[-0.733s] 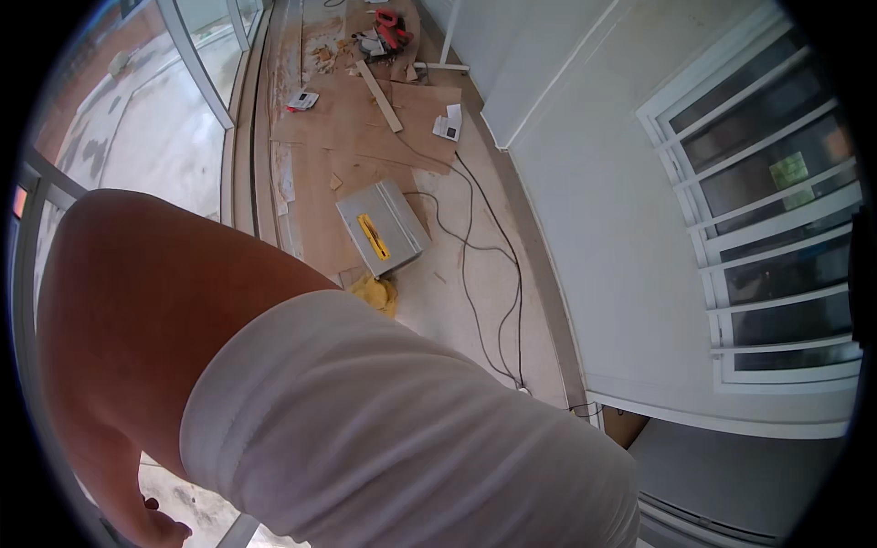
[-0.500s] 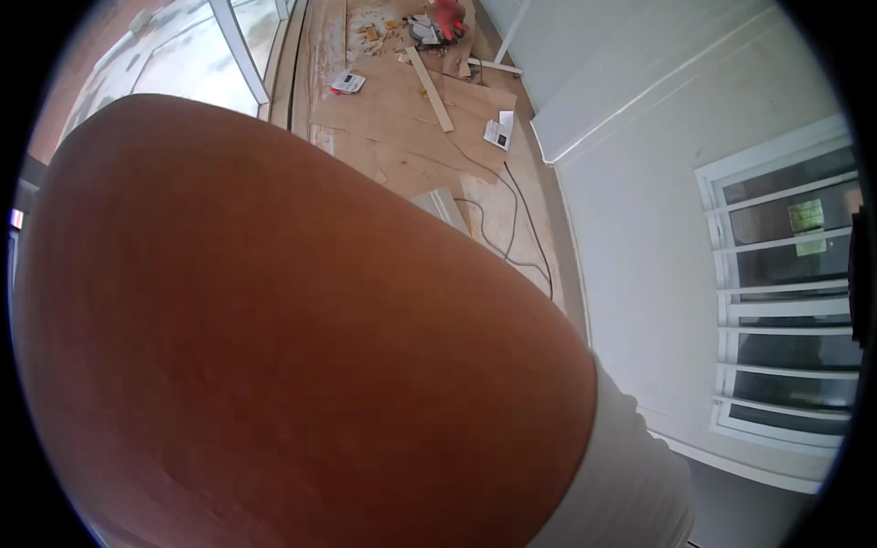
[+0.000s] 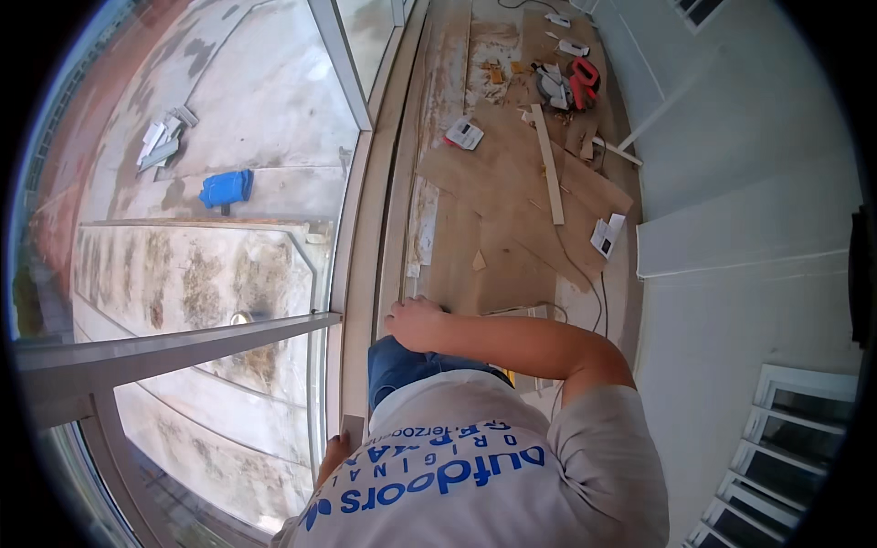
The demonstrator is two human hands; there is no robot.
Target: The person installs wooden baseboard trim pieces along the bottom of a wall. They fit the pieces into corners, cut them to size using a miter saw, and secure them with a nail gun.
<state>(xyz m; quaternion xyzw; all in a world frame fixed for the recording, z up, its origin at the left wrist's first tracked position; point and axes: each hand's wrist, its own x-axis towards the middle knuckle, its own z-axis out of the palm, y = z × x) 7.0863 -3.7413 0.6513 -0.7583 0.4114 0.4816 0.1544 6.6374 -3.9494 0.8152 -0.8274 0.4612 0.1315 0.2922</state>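
While the view was mostly blocked a moment ago, now the right hand (image 3: 417, 323) shows, loosely curled, over the jeans (image 3: 387, 365) and beside the door track (image 3: 363, 239), so its place is clear. The left hand (image 3: 338, 450), lower and partly hidden, is perhaps touching this track. Whether either hand grips something, I cannot tell. Farther, a plank (image 3: 548, 166) lies on brown paper (image 3: 502, 228); a saw (image 3: 582, 84) stands beyond.

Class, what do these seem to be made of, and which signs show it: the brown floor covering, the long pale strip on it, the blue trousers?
Brown floor covering: probably cardboard or heavy paper, matt; it lies in thin, flat, angular-edged pieces.
Long pale strip: possibly bare wood; pale, straight and plain, but no grain is clear.
Blue trousers: fabric, perhaps denim; dull, dark blue.
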